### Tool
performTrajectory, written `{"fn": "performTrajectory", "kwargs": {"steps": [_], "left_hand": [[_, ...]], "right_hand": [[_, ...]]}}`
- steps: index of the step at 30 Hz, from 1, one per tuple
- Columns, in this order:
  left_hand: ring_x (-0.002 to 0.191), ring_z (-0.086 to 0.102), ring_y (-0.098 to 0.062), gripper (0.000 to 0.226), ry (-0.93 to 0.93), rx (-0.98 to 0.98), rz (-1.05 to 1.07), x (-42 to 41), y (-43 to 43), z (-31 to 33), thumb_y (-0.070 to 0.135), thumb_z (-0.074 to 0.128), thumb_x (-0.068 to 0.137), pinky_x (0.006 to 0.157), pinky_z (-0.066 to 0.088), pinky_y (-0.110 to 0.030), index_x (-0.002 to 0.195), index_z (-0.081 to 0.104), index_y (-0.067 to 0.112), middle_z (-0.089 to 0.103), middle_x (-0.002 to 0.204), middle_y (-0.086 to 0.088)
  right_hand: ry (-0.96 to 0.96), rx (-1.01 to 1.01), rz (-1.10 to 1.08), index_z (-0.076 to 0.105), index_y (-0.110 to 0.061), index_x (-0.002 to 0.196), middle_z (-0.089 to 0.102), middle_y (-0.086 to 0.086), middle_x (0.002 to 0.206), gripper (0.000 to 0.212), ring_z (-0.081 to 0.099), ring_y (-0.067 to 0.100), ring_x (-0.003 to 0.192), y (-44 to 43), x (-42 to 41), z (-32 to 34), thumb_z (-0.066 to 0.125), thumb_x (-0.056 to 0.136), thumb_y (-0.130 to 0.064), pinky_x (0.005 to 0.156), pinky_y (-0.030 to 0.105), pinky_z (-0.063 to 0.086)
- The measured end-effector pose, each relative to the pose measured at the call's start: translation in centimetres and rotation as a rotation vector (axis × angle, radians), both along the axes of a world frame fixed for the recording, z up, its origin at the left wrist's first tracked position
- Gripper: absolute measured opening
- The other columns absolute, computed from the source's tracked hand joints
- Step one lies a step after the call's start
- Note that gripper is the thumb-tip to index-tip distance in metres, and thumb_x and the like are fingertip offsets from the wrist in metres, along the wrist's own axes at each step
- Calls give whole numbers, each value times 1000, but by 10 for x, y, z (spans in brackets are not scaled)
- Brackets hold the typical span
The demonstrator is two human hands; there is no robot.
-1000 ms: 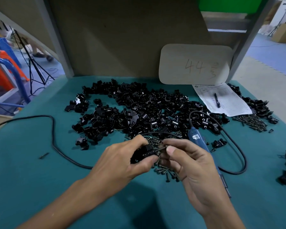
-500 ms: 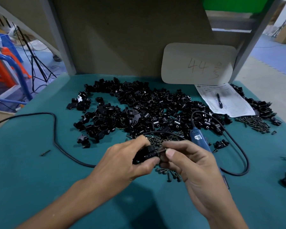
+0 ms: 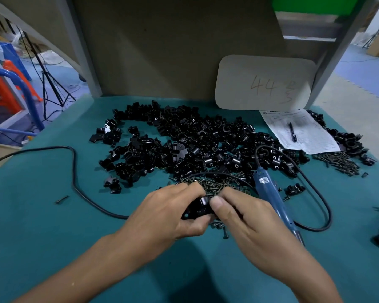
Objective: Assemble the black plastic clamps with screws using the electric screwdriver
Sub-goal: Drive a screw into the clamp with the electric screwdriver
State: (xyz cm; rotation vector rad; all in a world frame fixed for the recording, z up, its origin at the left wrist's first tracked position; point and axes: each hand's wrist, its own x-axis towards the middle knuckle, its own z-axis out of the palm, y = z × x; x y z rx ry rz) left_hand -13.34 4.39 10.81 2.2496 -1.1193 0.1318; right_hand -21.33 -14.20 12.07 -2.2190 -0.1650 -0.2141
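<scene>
- Left hand (image 3: 164,217) closed around a small black plastic clamp piece (image 3: 197,209), fingers curled over it, thumb underneath. Clamp held just above the teal table mat (image 3: 42,248), in front of the loose pile of small dark screws (image 3: 214,185).
- Right hand (image 3: 247,224) pinched narrow against the clamp's right end. Thumb (image 3: 217,203) now pressed flat on it; a second ago a screw showed between the fingertips, and now none is visible. Likely the screw is seated in its hole, ready for driving; cannot confirm.
- Both hands have closed up and dropped slightly since then.
- Blue electric screwdriver (image 3: 269,197) lies untouched just right of the right hand, black cable (image 3: 324,206) looping behind. Small label on its barrel, too blurred to read.
- Beyond: large heap of black plastic clamp parts (image 3: 195,145); second screw pile (image 3: 341,161) far right.
- Printed paper sheet (image 3: 302,132) with a black pen (image 3: 291,132); text illegible.
- Pale rounded card (image 3: 263,84) against the back board, handwritten "44" plus a character I cannot make out.
</scene>
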Motion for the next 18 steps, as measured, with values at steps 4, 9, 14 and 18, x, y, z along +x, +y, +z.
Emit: {"fn": "performTrajectory", "kwargs": {"steps": [4, 9, 14, 18], "left_hand": [[75, 47, -5, 21, -11, -10, -23, 1, -2, 1, 54, 54, 88, 64, 38, -14, 91, 47, 34, 49, 77, 13], [79, 49, -5, 27, -20, 37, -29, -2, -5, 1, 64, 46, 88, 64, 43, -21, 99, 45, 39, 53, 82, 16], [80, 50, 5, 25, -54, 10, 30, 2, 2, 5, 65, 44, 89, 61, 36, -10, 95, 43, 40, 51, 76, 24], [78, 53, 2, 26, -63, -15, 21, 1, 2, 11, 63, 45, 89, 58, 41, -14, 95, 44, 39, 53, 76, 20]], "right_hand": [[155, -49, 153, 49, -28, 82, 47, -11, 64, 28, 42, 5, 59, -16, 1, 7, 45, 105, -45, 53, 20, 33], [151, -120, 4, 59, -35, 91, 61, -17, 74, 56, 57, 1, 68, -47, 11, -5, 33, 91, -84, 59, 17, 43], [452, -615, -587, 41, -16, 144, 57, 14, 131, 71, 53, 35, 115, -109, 15, -66, 58, 93, -62, 93, 44, 42], [545, -468, -609, 39, -12, 147, 61, 12, 125, 67, 60, 33, 103, -121, 10, -92, 67, 95, -44, 76, 39, 43]]}}
